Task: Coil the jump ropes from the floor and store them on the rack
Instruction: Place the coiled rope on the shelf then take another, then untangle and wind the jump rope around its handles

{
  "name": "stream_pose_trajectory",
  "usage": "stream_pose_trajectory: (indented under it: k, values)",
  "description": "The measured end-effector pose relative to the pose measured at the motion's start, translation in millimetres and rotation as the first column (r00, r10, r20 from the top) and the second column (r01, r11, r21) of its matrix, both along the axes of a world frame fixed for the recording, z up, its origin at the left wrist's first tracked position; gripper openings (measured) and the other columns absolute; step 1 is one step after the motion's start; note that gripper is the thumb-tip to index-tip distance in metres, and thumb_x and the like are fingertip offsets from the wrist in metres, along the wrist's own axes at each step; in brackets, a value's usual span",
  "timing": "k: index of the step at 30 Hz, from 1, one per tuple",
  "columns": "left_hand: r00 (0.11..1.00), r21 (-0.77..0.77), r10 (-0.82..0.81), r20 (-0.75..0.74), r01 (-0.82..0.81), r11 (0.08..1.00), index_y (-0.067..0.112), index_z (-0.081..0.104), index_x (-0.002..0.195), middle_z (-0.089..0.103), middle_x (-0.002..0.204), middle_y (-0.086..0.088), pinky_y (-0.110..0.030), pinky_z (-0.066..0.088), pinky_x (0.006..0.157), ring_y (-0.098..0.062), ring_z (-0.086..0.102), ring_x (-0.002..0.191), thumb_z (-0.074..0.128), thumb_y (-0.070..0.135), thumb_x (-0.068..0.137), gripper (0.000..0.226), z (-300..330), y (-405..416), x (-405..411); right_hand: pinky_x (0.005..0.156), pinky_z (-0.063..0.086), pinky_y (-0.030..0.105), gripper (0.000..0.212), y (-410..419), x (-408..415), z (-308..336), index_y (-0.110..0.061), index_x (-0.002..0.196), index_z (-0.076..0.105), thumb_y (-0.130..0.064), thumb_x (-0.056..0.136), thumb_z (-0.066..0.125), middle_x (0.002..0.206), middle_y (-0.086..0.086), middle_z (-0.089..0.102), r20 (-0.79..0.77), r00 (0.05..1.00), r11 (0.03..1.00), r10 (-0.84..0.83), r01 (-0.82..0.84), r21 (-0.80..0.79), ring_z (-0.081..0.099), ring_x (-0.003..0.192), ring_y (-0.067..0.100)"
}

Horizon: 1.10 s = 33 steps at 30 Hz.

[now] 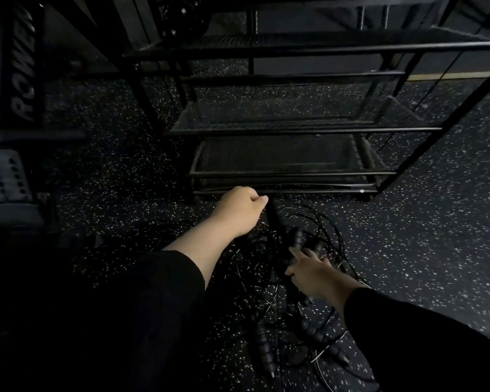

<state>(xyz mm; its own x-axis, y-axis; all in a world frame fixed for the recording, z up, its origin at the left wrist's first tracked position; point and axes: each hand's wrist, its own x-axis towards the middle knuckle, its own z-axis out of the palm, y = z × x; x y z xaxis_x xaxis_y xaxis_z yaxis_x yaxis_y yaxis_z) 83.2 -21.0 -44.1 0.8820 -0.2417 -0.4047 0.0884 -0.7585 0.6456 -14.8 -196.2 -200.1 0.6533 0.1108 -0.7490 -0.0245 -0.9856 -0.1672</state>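
Note:
A tangle of black jump ropes [323, 239] with ribbed black handles [266, 349] lies on the speckled floor in front of a black metal rack [280, 174]. My left hand [242, 207] is raised near the rack's lowest rail, fingers curled, pinching a thin black rope that runs down into the pile. My right hand [311, 271] reaches into the middle of the tangle and its fingers wrap round a cluster of handles [296, 239]. The scene is dim, so single ropes are hard to tell apart.
The rack has several mesh shelves [266, 120], the lower ones bare. A dark upright with white lettering [23, 80] and a grey perforated plate [6, 179] stand at the left. Open speckled floor [422, 222] lies to the right.

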Motion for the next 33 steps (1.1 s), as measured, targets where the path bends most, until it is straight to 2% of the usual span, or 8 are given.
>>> stream_pose_trajectory:
  k: [8,14,17,20,23,25,29,33]
  values:
    - [0.990,-0.002,0.125,0.060,-0.125,0.992,0.012,0.071,0.091,0.073,0.088,-0.005,-0.046,0.058,0.087,-0.026,0.070,0.086,0.053,0.035,0.103,0.032,-10,23,6,0.116,0.032,0.048,0.038,0,8,-15,-0.017,0.132,0.061,-0.038,0.100,0.053,0.154,0.007,0.027,0.146,0.988,0.999,-0.045,0.047,-0.009,0.036,0.137,0.029]
    - [0.991,-0.007,0.097,0.093,-0.096,0.995,0.013,0.070,0.093,0.072,0.090,-0.003,-0.044,0.057,0.087,-0.024,0.069,0.087,0.052,0.036,0.103,0.032,-4,26,4,0.079,0.042,0.017,0.035,-12,15,5,-0.010,0.133,0.065,-0.024,0.101,0.062,0.141,0.003,0.035,0.260,0.857,0.872,-0.445,0.349,0.343,0.056,0.095,0.016]
    - [0.993,-0.031,0.090,0.076,-0.088,0.996,0.014,0.070,0.094,0.072,0.091,-0.002,-0.044,0.058,0.087,-0.024,0.070,0.088,0.053,0.037,0.103,0.030,-3,25,5,0.059,0.043,0.008,0.028,-12,22,17,-0.021,0.124,0.071,-0.023,0.095,0.070,0.126,0.003,0.054,0.303,0.679,0.721,-0.669,0.492,0.488,0.063,0.074,0.013]
    - [0.997,-0.030,0.053,0.052,-0.051,0.998,0.018,0.071,0.095,0.073,0.089,-0.001,-0.042,0.058,0.085,-0.023,0.071,0.085,0.054,0.038,0.103,0.028,-3,23,4,0.046,0.044,0.019,0.029,-9,33,28,-0.022,0.119,0.067,-0.016,0.090,0.072,0.102,0.005,0.070,0.153,0.532,0.515,-0.833,0.645,0.565,0.056,0.055,0.012]
    - [0.998,-0.049,-0.014,-0.053,0.011,0.999,0.017,0.071,0.103,0.075,0.096,-0.002,-0.039,0.057,0.085,-0.026,0.073,0.092,0.053,0.040,0.103,0.029,-2,21,3,0.048,0.045,0.021,0.039,2,50,54,-0.021,0.126,0.053,-0.005,0.092,0.064,0.093,0.011,0.066,-0.199,0.346,0.112,-0.917,0.702,0.704,0.055,0.055,0.017]
    - [0.978,-0.079,-0.073,-0.194,0.059,0.995,0.016,0.069,0.115,0.074,0.108,-0.006,-0.038,0.058,0.086,-0.026,0.072,0.102,0.053,0.045,0.103,0.035,-1,19,-1,0.058,0.051,0.031,0.053,8,63,76,-0.029,0.133,0.045,0.003,0.093,0.058,0.098,0.015,0.063,-0.365,0.338,-0.087,-0.867,0.619,0.780,0.060,0.067,0.025]
    - [0.944,-0.152,-0.131,-0.303,0.088,0.984,0.022,0.060,0.135,0.065,0.130,0.001,-0.041,0.050,0.105,-0.017,0.062,0.119,0.057,0.052,0.099,0.047,-2,15,-10,0.053,0.054,0.033,0.061,14,83,135,-0.035,0.137,0.048,0.006,0.093,0.054,0.099,0.016,0.057,-0.331,0.424,-0.078,-0.843,0.512,0.855,0.058,0.079,0.031]
    - [0.944,-0.311,-0.073,-0.321,-0.032,0.950,0.024,0.066,0.113,0.071,0.118,0.003,-0.034,0.045,0.098,-0.013,0.063,0.112,0.051,0.043,0.104,0.026,10,9,-20,0.077,0.062,0.040,0.047,11,82,180,-0.020,0.135,0.056,0.003,0.095,0.064,0.102,0.009,0.062,-0.481,0.338,-0.335,-0.809,0.406,0.850,0.067,0.098,0.026]
